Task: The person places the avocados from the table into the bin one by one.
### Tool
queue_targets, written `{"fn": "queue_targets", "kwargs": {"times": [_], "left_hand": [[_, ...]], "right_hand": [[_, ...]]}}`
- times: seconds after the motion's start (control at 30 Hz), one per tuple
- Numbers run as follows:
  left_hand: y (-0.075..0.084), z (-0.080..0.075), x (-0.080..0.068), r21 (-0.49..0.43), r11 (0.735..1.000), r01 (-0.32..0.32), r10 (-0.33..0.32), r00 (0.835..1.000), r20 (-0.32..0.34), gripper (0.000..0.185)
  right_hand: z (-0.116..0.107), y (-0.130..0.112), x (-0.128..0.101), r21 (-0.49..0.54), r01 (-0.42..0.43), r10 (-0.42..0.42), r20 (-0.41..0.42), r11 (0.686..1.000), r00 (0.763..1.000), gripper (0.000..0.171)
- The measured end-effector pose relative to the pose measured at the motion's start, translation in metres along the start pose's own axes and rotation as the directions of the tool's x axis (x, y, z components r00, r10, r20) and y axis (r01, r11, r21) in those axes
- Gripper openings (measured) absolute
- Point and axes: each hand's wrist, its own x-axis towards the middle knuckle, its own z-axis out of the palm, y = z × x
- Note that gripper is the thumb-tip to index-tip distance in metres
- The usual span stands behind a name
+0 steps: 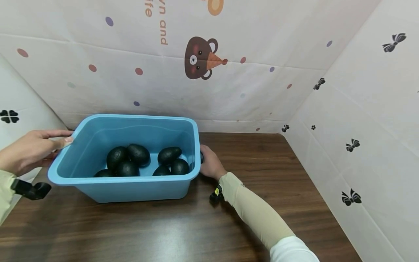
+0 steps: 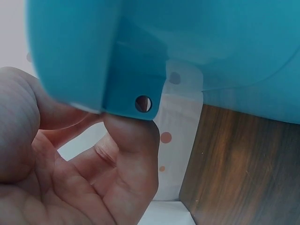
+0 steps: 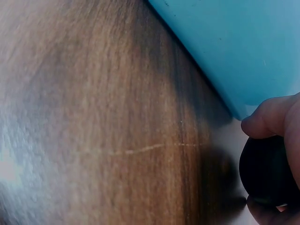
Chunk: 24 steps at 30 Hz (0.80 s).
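A light blue plastic bin stands on the brown wooden table with several dark avocados lying in its bottom. At its left end my left hand grips the rim, thumb on top. The left wrist view shows the fingers bent beneath the lip, close to a small hole in it. Beside the bin's right wall, low over the table, my right hand holds a dark avocado. Its thumb lies across the upper side of this avocado, right by the bin's lower edge.
The brown table runs in front of the bin and to its right. Behind it rises a white sheet with dots and a bear print. A white wall covering with black bows borders the table's right side.
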Motion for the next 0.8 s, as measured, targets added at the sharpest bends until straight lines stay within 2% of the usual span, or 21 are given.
{"fn": "queue_targets", "kwargs": {"times": [0.8], "left_hand": [[0.000, 0.000, 0.000, -0.001, 1.000, -0.003, 0.003, 1.000, 0.007, 0.070]], "right_hand": [[-0.015, -0.001, -0.001, 0.015, 0.004, -0.004, -0.007, 1.000, 1.000, 0.066]]}}
